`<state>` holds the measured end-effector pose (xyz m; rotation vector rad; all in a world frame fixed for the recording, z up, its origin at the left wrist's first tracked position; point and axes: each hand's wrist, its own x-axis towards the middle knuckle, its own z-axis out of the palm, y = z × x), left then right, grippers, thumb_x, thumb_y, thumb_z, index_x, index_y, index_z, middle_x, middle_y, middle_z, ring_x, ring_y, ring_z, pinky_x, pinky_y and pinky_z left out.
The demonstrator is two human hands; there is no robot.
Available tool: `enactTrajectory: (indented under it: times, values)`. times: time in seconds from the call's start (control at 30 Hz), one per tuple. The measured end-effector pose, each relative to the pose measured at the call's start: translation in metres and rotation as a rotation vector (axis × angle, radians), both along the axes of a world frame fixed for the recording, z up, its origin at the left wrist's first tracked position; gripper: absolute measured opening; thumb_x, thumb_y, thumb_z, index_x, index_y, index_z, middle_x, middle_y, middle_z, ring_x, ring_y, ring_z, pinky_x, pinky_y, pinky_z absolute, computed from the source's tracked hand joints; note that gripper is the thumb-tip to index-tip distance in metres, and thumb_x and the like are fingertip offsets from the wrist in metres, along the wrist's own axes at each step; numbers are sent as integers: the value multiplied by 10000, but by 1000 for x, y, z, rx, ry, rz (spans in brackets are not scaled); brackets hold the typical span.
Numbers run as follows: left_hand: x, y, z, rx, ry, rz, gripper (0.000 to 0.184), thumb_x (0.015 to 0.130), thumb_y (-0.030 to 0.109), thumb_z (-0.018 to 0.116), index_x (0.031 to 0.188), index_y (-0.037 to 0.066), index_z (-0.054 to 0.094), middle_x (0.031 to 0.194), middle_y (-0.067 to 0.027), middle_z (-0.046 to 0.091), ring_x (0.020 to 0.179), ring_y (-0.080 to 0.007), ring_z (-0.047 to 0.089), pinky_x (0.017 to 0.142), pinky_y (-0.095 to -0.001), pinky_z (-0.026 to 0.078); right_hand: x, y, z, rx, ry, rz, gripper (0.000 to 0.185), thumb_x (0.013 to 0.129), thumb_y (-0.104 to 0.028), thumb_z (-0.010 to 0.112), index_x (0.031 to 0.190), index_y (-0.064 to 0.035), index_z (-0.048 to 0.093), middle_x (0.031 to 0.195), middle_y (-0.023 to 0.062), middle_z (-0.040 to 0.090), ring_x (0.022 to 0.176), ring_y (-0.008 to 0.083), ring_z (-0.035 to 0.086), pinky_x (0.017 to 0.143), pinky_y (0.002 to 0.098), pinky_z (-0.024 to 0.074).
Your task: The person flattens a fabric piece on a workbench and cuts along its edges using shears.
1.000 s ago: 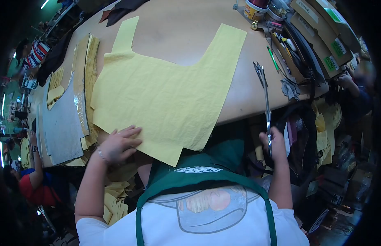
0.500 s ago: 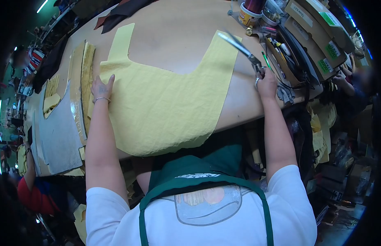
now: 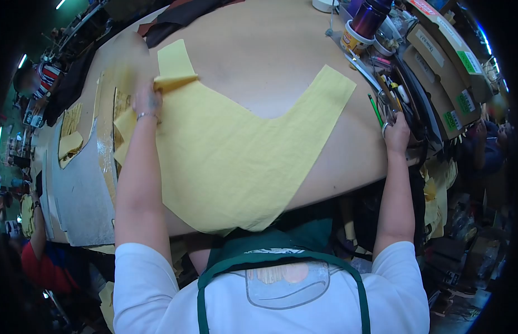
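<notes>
A large yellow fabric piece (image 3: 236,161) with a U-shaped cut-out lies on the table, its lower edge hanging over the front. At its upper left, my left hand (image 3: 147,102) is closed on the edge, somewhat smeared by motion. Beside that hand the fabric is bunched into a raised fold. My right hand (image 3: 398,133) grips the handles of metal scissors (image 3: 366,72) at the table's right side. Their blades point up and left, next to a green pen (image 3: 375,109).
Left of the fabric stand cardboard pattern pieces (image 3: 106,150) and a grey sheet (image 3: 81,195). Dark material (image 3: 181,25) lies at the back. On the right are a purple tumbler (image 3: 371,19), a white tub (image 3: 353,42), a tool box and cardboard boxes (image 3: 437,72). Other people work at both sides.
My right hand has carried the scissors right, off the fabric toward the tool box. My left hand has moved up and right, bunching the fabric's left edge; the fabric has shifted and turned slightly.
</notes>
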<state>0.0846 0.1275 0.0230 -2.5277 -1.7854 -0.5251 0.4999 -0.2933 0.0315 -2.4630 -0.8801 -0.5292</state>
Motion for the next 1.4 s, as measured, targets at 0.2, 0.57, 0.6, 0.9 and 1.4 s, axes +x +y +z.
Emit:
enactTrajectory:
  times: [0.2,0.57,0.6,0.9,1.4]
  values:
    - [11,38,63,449,61,279,510,753,303,597,1223,213,423,1151,-120,494,1070,-295,454,955,-406,299,-42,13,14,80,215,18,268,698,-144,672,875,-5,526,805,158,596,759,310,582,681,380,441]
    - [-122,-208,-30,-192,-186,83,750,716,429,622,1216,-64,358,1255,-253,353,1193,-357,305,990,-408,250,16,126,-42,-68,66,201,169,720,-109,574,867,-45,522,789,162,582,764,339,556,673,400,427]
    - [-110,-224,-21,-115,-156,59,678,721,347,638,1229,-13,369,1232,-210,387,1132,-353,361,956,-404,290,15,128,-47,-35,60,195,168,712,-89,561,872,-50,524,787,152,584,753,335,556,671,400,428]
    - [-62,-216,-18,-149,-656,-110,292,663,-87,514,912,46,590,854,-118,490,826,-276,495,742,-338,427,-9,96,-32,-12,68,211,138,698,-30,534,836,-44,542,754,138,592,720,305,574,647,390,433]
    - [-63,-93,55,-10,554,-253,264,705,110,603,969,119,606,1163,-91,482,1097,-266,433,899,-381,384,-166,-54,25,78,756,119,293,694,-220,710,704,-2,513,560,68,534,531,129,514,513,289,407]
